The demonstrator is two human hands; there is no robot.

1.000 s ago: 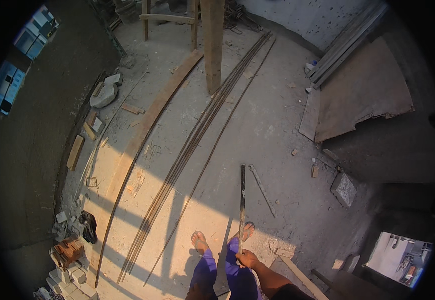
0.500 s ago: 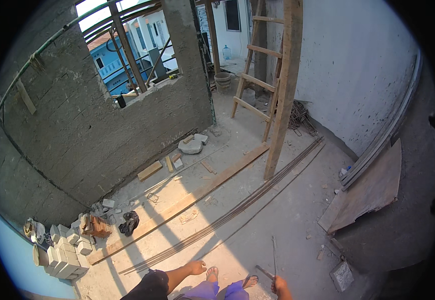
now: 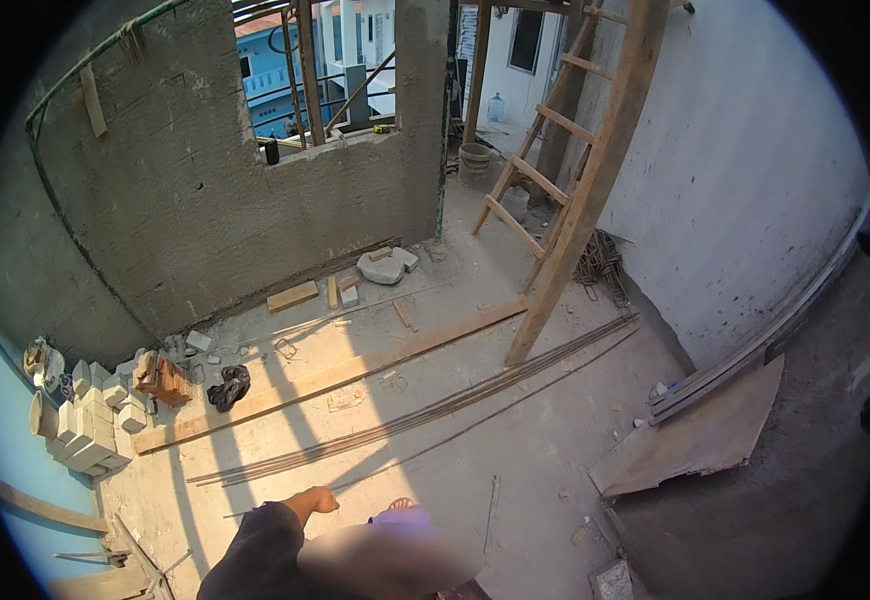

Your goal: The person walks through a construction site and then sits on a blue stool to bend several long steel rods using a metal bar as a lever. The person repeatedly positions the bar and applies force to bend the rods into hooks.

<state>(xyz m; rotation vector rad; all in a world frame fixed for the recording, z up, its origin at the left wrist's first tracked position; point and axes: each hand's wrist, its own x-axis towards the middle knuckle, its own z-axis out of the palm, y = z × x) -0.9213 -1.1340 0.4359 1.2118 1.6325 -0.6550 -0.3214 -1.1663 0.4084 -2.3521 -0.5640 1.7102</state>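
Note:
My left hand point(image 3: 317, 499) reaches forward at the lower middle, below a dark sleeve point(image 3: 250, 550). Its fingers are curled together, and I cannot make out whether anything is inside them. A single thin steel rod point(image 3: 485, 421) on the floor runs up to the hand's place in the picture; contact cannot be judged. Beyond it lies a bundle of long thin steel rods point(image 3: 435, 420). Below the hand, part of my foot point(image 3: 401, 504) shows beside purple cloth, with a blurred patch over the lower part. My right hand is out of view.
A long wooden plank point(image 3: 340, 377) lies beyond the rods. The wooden ladder point(image 3: 557, 185) stands near an upright timber point(image 3: 595, 190). Pale blocks point(image 3: 90, 430) are stacked at left, near a black bag point(image 3: 228, 388). A broken board point(image 3: 695, 440) leans at right. Another thin rod point(image 3: 493, 515) lies nearby.
The view has shifted, and floor items on the near side sit further left. My right hand, which held a hammer-like tool, has left the picture. My left hand appears further left and higher.

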